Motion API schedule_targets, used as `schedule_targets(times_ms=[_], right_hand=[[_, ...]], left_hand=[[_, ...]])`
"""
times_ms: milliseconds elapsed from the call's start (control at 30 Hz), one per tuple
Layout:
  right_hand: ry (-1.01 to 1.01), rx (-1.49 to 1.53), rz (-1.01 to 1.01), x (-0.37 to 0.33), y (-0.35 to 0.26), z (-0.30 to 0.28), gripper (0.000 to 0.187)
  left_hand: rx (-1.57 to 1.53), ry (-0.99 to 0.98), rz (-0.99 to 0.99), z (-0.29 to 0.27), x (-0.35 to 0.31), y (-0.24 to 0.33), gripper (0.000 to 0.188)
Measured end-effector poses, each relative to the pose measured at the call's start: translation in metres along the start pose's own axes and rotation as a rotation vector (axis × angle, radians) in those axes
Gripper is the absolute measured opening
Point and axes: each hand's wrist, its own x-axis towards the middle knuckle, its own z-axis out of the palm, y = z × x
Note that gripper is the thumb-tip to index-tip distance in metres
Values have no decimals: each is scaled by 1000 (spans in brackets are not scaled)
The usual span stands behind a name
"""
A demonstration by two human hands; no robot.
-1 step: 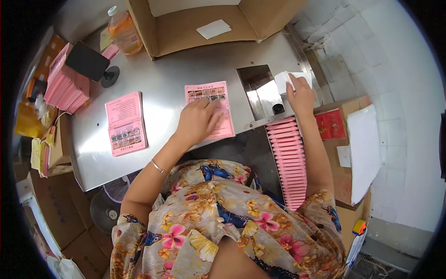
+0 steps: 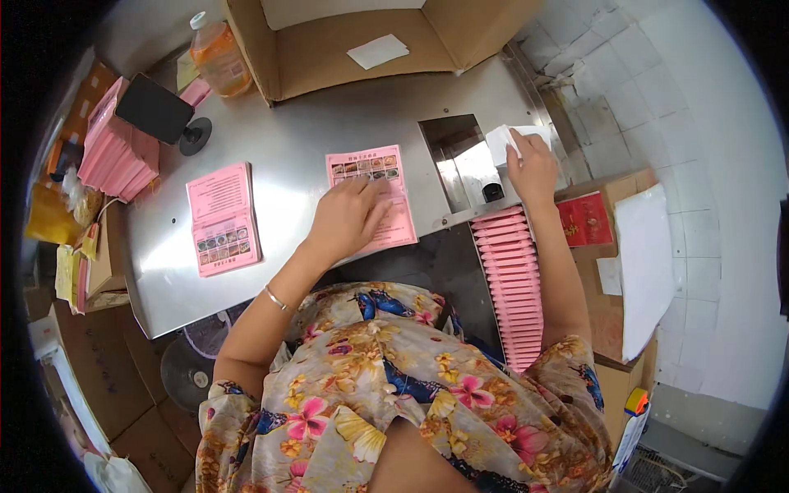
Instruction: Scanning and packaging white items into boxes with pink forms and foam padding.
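Note:
My left hand (image 2: 349, 215) lies over a pink printed leaflet (image 2: 394, 223) with rows of small food pictures, on the steel worktop. Its fingers are stretched out and press on the sheet, covering its middle. At the right end of the worktop my right hand (image 2: 532, 167) has its fingers bent over a small stack of white paper (image 2: 499, 145), with the fingertips gripping its top. How many sheets it grips is hidden. To the left lies a pile of pink folded leaflets (image 2: 220, 218), apart from both hands.
Beyond the leaflet stands an open cardboard box (image 2: 362, 76) with a white paper inside. A bottle of orange liquid (image 2: 220, 62), a black stand (image 2: 156, 108) and stacked pink leaflets (image 2: 119, 156) are at the left. A row of pink folded bundles (image 2: 505, 279) runs below my right forearm.
The pink leaflet under my left hand has turned very slightly, its lower end a touch to the right. My right hand stays on the white paper.

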Motion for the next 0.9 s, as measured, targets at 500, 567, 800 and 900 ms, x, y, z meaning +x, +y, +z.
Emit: schedule_targets(times_ms=[500,567,800,900], right_hand=[[-10,-64,12,4,-3,1,30],[-32,-83,23,6,-3,2,32],[106,12,-247,7,22,-1,45],[-74,239,-539,-20,-47,-4,48]], left_hand=[[-110,-34,49,-14,-30,-1,37],[-130,-83,1,-14,-35,-7,40],[277,52,70,-7,-38,-18,48],[248,43,70,4,-20,-14,52]])
